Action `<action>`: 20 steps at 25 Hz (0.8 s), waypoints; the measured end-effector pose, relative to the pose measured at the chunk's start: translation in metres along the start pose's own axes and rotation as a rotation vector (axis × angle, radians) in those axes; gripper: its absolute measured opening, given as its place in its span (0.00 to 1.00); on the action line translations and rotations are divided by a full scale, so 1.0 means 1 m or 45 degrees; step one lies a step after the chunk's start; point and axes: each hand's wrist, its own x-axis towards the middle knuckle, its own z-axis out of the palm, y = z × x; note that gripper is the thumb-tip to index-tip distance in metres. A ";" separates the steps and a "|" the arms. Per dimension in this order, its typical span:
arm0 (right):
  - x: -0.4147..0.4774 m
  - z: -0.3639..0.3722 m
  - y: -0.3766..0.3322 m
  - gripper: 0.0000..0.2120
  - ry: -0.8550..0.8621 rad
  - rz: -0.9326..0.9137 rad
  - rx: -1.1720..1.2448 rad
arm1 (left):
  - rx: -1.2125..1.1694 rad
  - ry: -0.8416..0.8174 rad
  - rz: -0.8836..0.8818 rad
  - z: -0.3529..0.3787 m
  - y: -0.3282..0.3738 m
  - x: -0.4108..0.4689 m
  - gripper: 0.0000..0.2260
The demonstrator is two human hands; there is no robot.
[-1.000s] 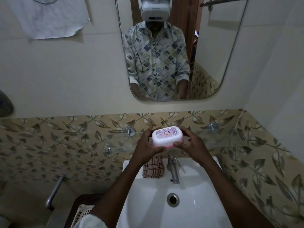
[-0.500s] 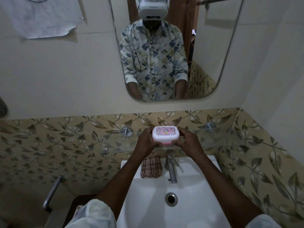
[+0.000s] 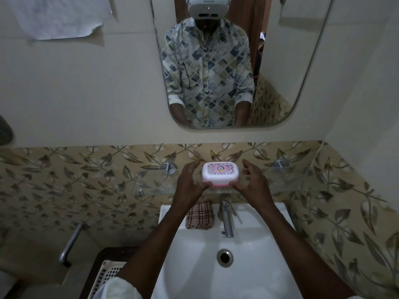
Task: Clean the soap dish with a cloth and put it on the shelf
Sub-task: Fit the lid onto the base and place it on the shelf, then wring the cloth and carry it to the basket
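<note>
1. Left grip (image 3: 190, 183) and right grip (image 3: 253, 186) flank the soap dish (image 3: 220, 173). Both are loose and open, fingers spread off its ends, and only the thumbs touch the pink bottom edge at the front.
2. The dish sits flat on the glass shelf (image 3: 151, 186) with its lid on, below the mirror (image 3: 280, 61).
3. The checked cloth (image 3: 199, 214) lies folded on the back rim of the sink (image 3: 194, 272), just left of the tap (image 3: 225, 219).

I am in a bathroom: white sink (image 3: 194, 266) with tap (image 3: 225, 219) at six o'clock, mirror (image 3: 280, 61) at twelve, leaf-patterned tiles (image 3: 64, 180) between.
</note>
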 end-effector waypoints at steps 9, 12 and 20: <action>-0.078 0.041 0.016 0.07 0.179 -0.195 0.033 | 0.158 0.151 -0.660 0.028 -0.112 -0.092 0.04; -0.098 0.061 0.033 0.09 -0.024 -0.185 -0.010 | 0.294 -0.124 -0.843 0.049 -0.142 -0.069 0.13; -0.148 0.078 0.078 0.11 -0.278 0.108 -0.029 | 0.206 -0.183 -1.128 0.089 -0.165 -0.020 0.22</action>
